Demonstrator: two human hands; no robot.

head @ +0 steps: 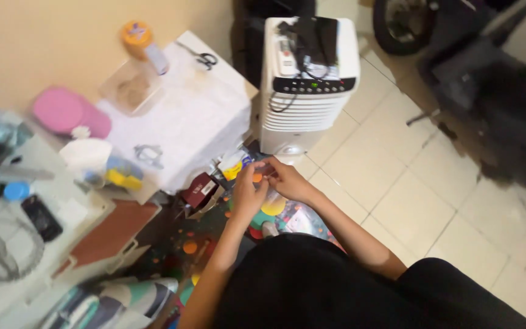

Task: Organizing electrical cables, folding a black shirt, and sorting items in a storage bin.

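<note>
Something small and dark (268,172) is pinched between the fingertips of both hands, held low over a colourful dotted mat (287,216) just in front of a white air cooler (307,79). Left hand (248,194) and right hand (287,180) meet, fingers curled narrowly around it. A dark red box (200,190) sits just left of the hands, beside a white-covered table (196,116).

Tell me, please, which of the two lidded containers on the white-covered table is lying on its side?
The orange-lidded jar near the wall, at the table's far end, lies tipped over. The clear tub beside it sits flat on its base, wide and shallow.
</note>
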